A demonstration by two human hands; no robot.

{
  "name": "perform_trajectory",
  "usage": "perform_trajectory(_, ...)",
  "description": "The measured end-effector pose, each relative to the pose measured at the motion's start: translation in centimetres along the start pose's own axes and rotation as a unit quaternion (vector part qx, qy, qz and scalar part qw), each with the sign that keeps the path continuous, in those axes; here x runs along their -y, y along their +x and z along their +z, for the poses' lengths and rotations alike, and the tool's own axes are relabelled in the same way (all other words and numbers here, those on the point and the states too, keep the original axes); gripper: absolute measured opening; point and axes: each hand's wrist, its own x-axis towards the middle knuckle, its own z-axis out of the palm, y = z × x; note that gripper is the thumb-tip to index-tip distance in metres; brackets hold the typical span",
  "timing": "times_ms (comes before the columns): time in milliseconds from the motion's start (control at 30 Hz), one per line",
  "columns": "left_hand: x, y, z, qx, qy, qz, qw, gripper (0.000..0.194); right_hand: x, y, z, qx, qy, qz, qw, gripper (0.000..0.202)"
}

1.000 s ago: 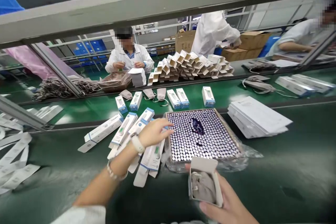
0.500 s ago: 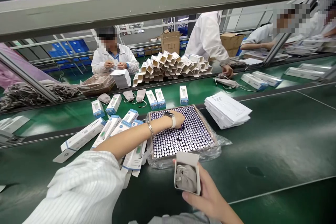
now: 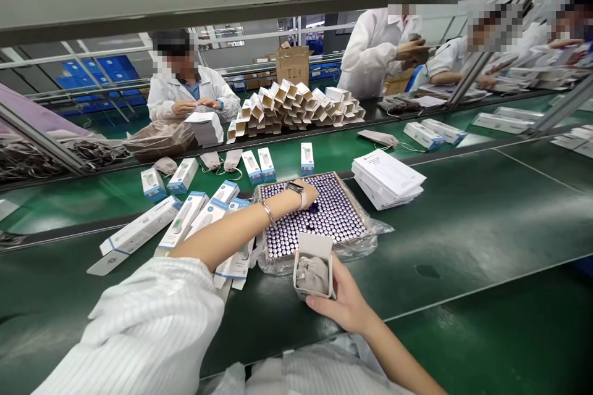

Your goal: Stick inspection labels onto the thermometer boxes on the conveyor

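Carton (image 3: 315, 244) in right hand (image 3: 346, 297), cylinder tray (image 3: 354, 202) beyond, papers (image 3: 388, 175) beside tray

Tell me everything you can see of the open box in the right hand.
The box is white and looks like thin card. Its open end faces the camera, with one flap raised along the far edge. A bunched grey-beige cloth bundle fills the opening. The right hand grips it, thumb by the lower rim. It overlaps the tray's near edge in view; contact there is unclear.
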Motion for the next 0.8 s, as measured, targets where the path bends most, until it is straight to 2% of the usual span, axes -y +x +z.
perform_trajectory(233, 1.2, -1.6, 1.2, -0.052, -0.006, 0.019, 0.998, 0.026, -0.8, -0.1, -0.1, -0.015, 0.018, -0.003, 1.0, 0.061)
perform_trajectory(433, 0.8, -0.6, 1.0, -0.046, -0.013, 0.023, 0.999, 0.023, -1.0, -0.1, 0.0, -0.015, -0.011, -0.008, 1.0, 0.061)
perform_trajectory(667, 1.7, -1.9, 2.0, -0.11, -0.041, 0.05, 0.992, 0.025, -1.1, 0.4, 0.7, -0.008, -0.029, -0.038, 0.999, 0.061)
perform_trajectory(733, 1.9, -1.9, 1.7, -0.093, -0.054, 0.058, 0.993, 0.022, -1.2, 0.6, 0.7, -0.004, -0.03, -0.038, 0.999, 0.063)
perform_trajectory(800, 1.8, -1.7, 1.2, -0.052, -0.06, 0.057, 0.995, 0.02, -1.2, 0.8, 0.7, -0.002, -0.035, -0.04, 0.999, 0.065)
